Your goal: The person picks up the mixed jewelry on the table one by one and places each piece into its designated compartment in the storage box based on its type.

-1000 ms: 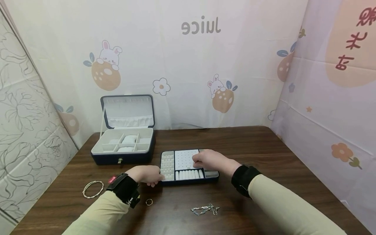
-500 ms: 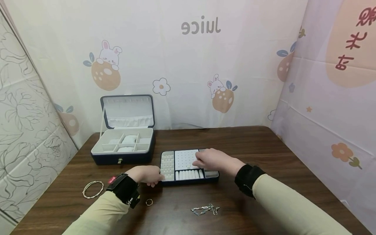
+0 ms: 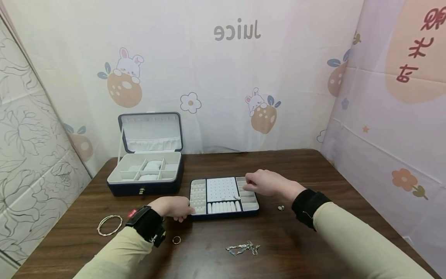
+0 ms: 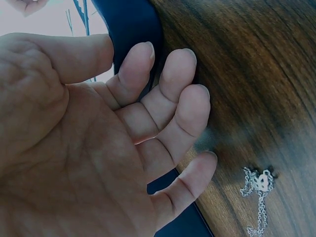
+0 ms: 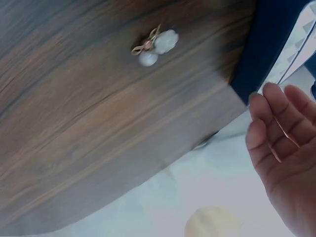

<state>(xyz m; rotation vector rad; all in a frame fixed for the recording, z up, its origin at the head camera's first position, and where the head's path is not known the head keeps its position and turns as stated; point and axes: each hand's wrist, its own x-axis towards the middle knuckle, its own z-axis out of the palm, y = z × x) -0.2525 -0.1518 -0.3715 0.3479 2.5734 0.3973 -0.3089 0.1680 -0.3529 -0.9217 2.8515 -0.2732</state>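
Centrally, a shallow rectangular jewelry tray (image 3: 223,217) lies flat on a dark, streaky wood-grain table (image 3: 299,244). Its sides are smooth navy, its lining pale: small square cells at the left, a dotted white panel above a row of plump padded rolls, and more compartments at the right. At the panel's lower right corner sits a tiny metallic piece, too small to make out. The left hand (image 3: 175,207) holds the tray's near left corner, thumb over the rim, half-curled fingers against the outer wall. The right hand (image 3: 266,183) hovers above the right-hand compartments, its fingers loosely bent with a slight gap to the thumb.

Just right of the tray lie earrings (image 5: 166,42) with a white flower shape, a round white bead and looped gold wire. Nearer the viewer are a crumpled silver chain (image 3: 249,245), a thin ring (image 3: 176,243) and, well left, a slender twisted bangle (image 3: 105,235). Behind stands a navy box (image 3: 160,190), lid raised, with pale dividers and rounded cushions. A soft printed fabric backdrop (image 3: 223,69) hangs beyond.
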